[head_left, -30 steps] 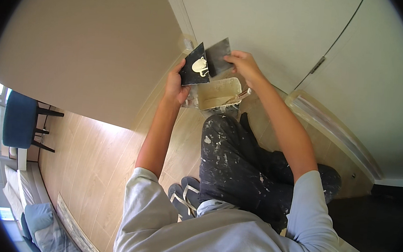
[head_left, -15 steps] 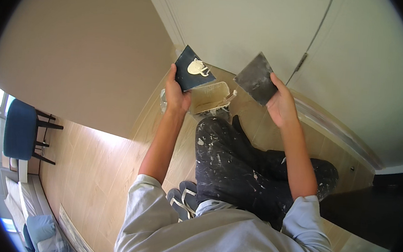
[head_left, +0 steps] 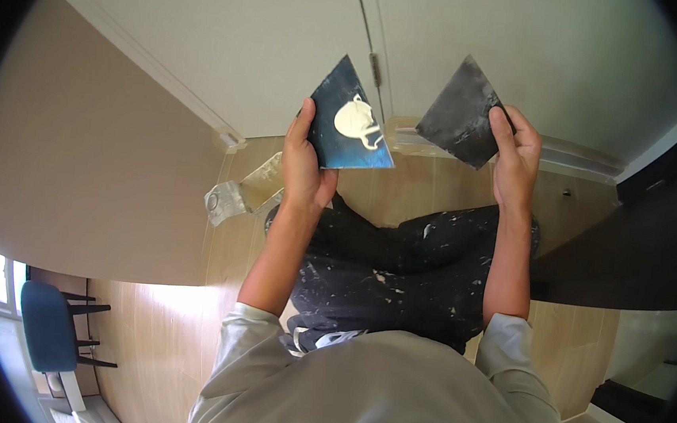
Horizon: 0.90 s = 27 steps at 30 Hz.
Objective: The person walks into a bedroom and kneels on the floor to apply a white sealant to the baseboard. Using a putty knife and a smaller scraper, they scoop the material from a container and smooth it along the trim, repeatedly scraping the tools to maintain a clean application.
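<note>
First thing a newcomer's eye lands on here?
Likely the cream paste on the dark blue plate, gripped in the left hand near the upper middle. Next, the dark grey plate in the right hand, held apart to its right. Then the pale-spattered dark trousers below, and the blue chair at far left.

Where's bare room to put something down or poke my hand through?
Pale wooden floor lies bare between the blue padded chair and pale grey left sleeve. A hand could probably pass between the left forearm and right forearm, over the black spattered trousers. It's crowded by the beige rectangular tub, partly hidden behind the left hand.
</note>
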### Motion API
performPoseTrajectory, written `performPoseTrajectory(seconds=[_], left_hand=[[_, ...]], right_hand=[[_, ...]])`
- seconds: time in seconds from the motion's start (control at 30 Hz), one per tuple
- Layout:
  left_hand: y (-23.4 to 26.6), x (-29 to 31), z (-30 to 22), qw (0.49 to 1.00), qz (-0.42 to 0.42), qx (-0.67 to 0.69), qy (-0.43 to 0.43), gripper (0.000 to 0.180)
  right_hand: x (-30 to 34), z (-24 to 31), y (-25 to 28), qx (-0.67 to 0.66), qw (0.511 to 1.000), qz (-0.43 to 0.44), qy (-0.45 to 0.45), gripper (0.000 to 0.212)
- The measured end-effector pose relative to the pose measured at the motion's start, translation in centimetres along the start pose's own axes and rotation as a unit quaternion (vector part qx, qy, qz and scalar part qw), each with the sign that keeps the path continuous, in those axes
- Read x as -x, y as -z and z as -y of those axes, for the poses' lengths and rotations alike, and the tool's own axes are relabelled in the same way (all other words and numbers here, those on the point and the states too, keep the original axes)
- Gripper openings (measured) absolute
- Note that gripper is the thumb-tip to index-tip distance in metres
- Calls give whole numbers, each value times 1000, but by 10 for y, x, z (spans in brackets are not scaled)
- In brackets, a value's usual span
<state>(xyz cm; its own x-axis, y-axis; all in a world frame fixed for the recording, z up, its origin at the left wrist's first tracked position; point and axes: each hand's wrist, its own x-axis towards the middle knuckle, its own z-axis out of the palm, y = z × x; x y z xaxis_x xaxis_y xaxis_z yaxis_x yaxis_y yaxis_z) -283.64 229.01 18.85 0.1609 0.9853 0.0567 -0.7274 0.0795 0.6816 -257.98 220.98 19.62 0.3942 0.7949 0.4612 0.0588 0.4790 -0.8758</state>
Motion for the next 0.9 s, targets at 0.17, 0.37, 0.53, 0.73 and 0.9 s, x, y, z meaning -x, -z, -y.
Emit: performPoseTrajectory(seconds=[0.17, 0.37, 0.53, 0.73, 0.9], left_hand=[[-32, 14, 8, 996, -4, 11, 83, 31], [-45, 23, 34, 988, -2, 64, 141, 29], [-54, 26, 45, 984, -22, 83, 158, 28], [-33, 28, 46, 977, 6, 89, 194, 30], [-4, 24, 15, 984, -41, 93, 144, 30]], right_hand=[[25, 25, -1, 269, 893, -3, 361, 26], [51, -1, -14, 301, 835, -24, 461, 42], [50, -26, -2, 376, 829, -62, 411, 43], [57, -29, -15, 392, 850, -13, 351, 34], [48, -50, -4, 181, 975, -92, 91, 22]])
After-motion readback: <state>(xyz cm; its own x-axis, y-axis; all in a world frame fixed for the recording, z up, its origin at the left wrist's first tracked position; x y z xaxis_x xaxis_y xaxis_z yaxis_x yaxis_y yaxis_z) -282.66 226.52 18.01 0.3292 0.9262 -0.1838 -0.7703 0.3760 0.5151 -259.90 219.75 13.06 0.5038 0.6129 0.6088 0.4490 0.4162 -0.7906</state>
